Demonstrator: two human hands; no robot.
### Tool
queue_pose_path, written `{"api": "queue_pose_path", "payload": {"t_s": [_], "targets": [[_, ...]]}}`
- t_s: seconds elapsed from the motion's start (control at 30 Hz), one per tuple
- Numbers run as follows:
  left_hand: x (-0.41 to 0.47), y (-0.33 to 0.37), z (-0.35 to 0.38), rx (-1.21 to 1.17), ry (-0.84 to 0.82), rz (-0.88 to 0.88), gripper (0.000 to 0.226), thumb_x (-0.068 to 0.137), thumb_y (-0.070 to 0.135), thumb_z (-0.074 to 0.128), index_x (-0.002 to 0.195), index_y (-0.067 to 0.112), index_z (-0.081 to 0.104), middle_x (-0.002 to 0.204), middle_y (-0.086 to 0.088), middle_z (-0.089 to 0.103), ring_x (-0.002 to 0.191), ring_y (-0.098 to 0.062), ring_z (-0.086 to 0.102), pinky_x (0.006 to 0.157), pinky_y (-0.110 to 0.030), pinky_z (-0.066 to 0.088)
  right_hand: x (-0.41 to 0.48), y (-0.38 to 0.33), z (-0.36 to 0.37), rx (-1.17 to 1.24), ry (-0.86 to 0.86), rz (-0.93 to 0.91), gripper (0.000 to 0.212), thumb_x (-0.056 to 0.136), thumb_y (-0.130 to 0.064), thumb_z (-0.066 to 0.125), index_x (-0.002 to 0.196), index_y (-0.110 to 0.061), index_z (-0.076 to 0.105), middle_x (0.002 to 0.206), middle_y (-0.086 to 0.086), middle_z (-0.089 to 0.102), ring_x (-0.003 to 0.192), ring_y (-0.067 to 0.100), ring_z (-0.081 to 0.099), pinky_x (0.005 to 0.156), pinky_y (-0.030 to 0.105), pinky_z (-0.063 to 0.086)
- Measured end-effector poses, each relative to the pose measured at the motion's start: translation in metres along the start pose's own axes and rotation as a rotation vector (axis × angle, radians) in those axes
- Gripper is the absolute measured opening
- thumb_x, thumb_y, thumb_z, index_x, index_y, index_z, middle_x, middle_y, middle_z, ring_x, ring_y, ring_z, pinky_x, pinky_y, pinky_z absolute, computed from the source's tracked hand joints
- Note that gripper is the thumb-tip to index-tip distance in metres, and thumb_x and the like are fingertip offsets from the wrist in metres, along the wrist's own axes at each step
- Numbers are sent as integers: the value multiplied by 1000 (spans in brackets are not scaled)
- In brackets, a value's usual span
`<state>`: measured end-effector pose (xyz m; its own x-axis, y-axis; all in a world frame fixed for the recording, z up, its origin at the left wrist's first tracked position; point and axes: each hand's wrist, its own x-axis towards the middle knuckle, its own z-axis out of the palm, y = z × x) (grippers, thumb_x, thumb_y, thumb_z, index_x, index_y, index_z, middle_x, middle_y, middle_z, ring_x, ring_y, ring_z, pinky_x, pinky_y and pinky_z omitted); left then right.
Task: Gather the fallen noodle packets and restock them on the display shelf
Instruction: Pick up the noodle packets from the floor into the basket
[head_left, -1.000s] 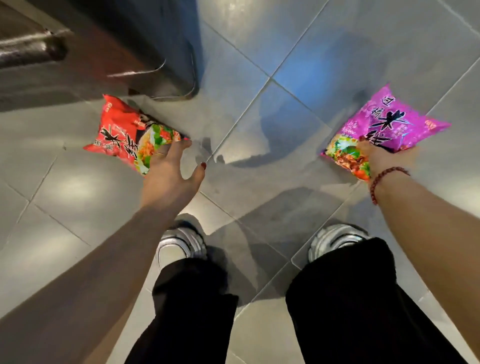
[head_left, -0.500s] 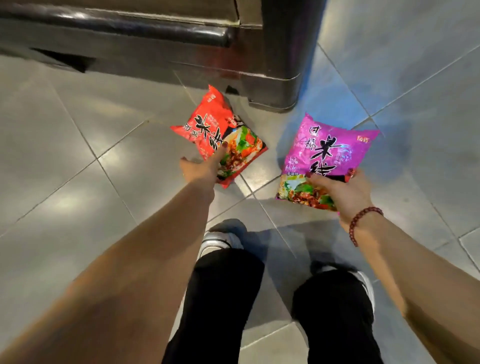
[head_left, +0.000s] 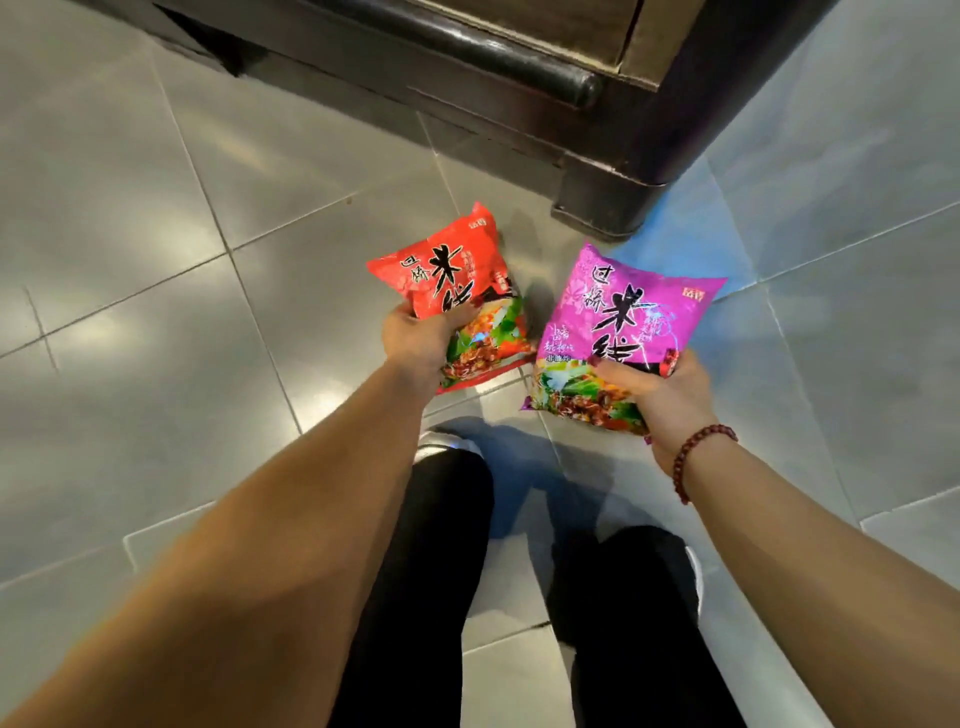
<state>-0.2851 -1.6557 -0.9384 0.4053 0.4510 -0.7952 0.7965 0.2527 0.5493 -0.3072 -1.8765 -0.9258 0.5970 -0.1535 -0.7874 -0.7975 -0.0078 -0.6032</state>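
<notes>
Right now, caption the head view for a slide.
Left hand holds red packet, right hand purple packet, over floor.

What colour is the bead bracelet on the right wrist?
The bead bracelet is dark red; head view.

Glossy grey floor tiles (head_left: 130, 260) reflected pale light. Black trousers (head_left: 431, 571) covered both legs, and the tip of a silver-white shoe (head_left: 448, 441) showed below the left one. A bracelet of dark red beads (head_left: 681, 460) circled the right wrist.

Red packet (head_left: 451, 270), magenta packet (head_left: 631, 306), grey tiled floor (head_left: 156, 291), dark red bead bracelet (head_left: 691, 457).
</notes>
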Motion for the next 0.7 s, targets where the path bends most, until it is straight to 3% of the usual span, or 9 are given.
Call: {"api": "queue_pose_path", "payload": {"t_s": [0.13, 0.23, 0.43, 0.5, 0.63, 0.7], "targets": [[-70, 12, -64, -91, -113, -32, 43, 75, 4, 81, 113, 3, 62, 102, -16, 72, 84, -32, 73, 75, -45, 60, -65, -37, -1, -79, -106, 5, 59, 66, -10, 85, 118, -14, 59, 105, 2, 71, 96, 21, 69, 84, 44, 56], [-135, 33, -112, -159, -106, -73, 44, 77, 5, 78, 118, 5, 59, 105, -13, 72, 86, -30, 73, 69, -40, 60, -124, -79, 0, -188, -206, 6, 59, 64, -15, 87, 116, -16, 60, 105, 2, 72, 95, 21, 69, 84, 44, 56], [-282, 98, -211, -224, -28, -45, 48, 79, 13, 77, 122, 12, 56, 111, -9, 70, 90, -24, 72, 78, -41, 58, -261, -193, 7, -355, -316, -71, 48, 65, -16, 86, 100, -29, 56, 106, -1, 69, 100, 20, 66, 92, 48, 52], [-332, 123, -239, -243, 7, -12, 45, 79, 15, 78, 119, 16, 56, 107, -5, 71, 87, -21, 72, 75, -38, 57, -308, -233, 15, -411, -366, -117, 48, 67, -17, 86, 101, -30, 56, 104, -3, 68, 100, 18, 65, 92, 46, 53], [-426, 169, -293, -283, 64, 33, 42, 74, 19, 82, 107, 26, 57, 104, -4, 72, 93, -26, 71, 87, -48, 56, -396, -299, 36, -524, -449, -225, 43, 70, -18, 84, 101, -29, 56, 98, -6, 67, 96, 16, 65, 89, 40, 53], [-466, 182, -316, -339, 89, 70, 42, 73, 18, 83, 106, 26, 58, 104, -6, 73, 92, -27, 71, 86, -45, 56, -437, -325, 50, -557, -501, -274, 36, 73, -18, 83, 96, -29, 58, 97, -6, 69, 94, 16, 66, 87, 39, 54]]}}
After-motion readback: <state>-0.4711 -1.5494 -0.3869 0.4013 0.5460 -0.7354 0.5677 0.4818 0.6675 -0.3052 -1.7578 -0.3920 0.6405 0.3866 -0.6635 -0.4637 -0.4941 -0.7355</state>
